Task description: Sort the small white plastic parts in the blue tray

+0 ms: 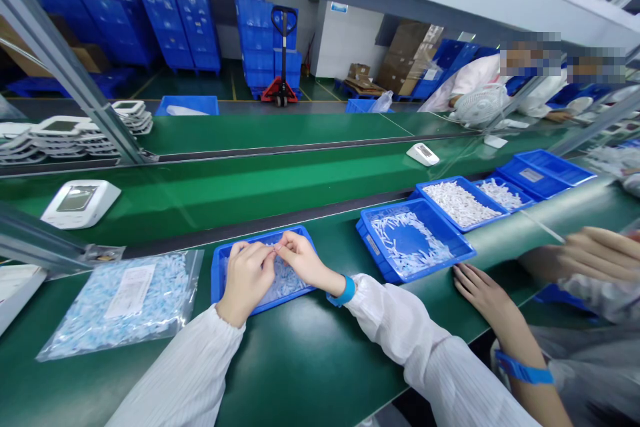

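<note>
Both my hands work over a small blue tray (218, 265) of small white parts on the green bench. My left hand (247, 280) is curled, fingertips pinched toward the right hand. My right hand (300, 259), with a blue wrist strap, pinches a small part where the fingertips of both hands meet. The part is too small to name. White sleeves cover both my arms.
A clear bag of white parts (123, 300) lies to the left. Blue trays of white parts (415, 240) (460, 203) stand to the right, where a co-worker's hand (483, 287) rests flat. White devices (80, 202) (423, 154) ride the green conveyor behind.
</note>
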`<state>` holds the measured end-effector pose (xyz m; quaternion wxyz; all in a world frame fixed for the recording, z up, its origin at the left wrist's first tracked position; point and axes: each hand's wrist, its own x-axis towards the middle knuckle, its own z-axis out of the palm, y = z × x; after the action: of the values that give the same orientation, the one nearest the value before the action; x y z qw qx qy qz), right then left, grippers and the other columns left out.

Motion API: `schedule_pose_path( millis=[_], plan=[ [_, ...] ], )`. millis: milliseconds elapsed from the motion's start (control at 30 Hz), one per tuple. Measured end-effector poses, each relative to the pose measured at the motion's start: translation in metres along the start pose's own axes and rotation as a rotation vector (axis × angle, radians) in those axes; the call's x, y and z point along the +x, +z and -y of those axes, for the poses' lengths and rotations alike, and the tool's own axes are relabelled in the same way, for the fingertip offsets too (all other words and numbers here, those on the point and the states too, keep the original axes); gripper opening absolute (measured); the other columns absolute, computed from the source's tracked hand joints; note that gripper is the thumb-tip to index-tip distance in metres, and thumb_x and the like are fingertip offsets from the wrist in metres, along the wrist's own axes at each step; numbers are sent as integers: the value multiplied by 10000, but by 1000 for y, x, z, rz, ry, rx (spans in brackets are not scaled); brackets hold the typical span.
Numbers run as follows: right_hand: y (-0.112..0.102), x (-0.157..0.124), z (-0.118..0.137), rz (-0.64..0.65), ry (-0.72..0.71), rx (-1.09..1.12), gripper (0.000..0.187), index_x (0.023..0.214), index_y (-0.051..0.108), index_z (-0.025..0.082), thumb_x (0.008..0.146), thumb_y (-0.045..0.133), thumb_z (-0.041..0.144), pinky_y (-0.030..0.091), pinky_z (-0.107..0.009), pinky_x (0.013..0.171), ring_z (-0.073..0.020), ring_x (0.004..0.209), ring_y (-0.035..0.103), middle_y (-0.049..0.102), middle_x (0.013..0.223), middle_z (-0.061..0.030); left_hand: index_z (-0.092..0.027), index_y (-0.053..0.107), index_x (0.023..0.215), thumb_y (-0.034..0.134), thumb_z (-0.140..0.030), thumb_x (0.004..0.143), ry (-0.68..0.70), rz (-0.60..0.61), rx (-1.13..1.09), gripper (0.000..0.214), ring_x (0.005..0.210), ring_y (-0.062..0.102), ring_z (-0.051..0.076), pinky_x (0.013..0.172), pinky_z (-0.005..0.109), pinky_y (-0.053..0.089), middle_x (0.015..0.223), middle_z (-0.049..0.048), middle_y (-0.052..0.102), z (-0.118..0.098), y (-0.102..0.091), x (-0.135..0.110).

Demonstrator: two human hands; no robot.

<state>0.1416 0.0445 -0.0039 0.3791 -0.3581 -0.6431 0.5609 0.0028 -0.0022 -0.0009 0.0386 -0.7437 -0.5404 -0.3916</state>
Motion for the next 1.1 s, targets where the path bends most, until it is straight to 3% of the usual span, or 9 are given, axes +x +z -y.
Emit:
schedule_pose_path(
  millis=[1100],
  plan=[
    [-1, 0, -2, 13, 17, -49, 185, 729, 465, 196, 832, 538, 333, 355, -232, 535, -105, 567, 455, 483, 624, 41, -189, 651, 731, 477, -149, 855, 0, 15, 20, 217, 631, 543, 132, 734, 335, 365, 685, 4, 643, 0, 0, 0]
  ],
)
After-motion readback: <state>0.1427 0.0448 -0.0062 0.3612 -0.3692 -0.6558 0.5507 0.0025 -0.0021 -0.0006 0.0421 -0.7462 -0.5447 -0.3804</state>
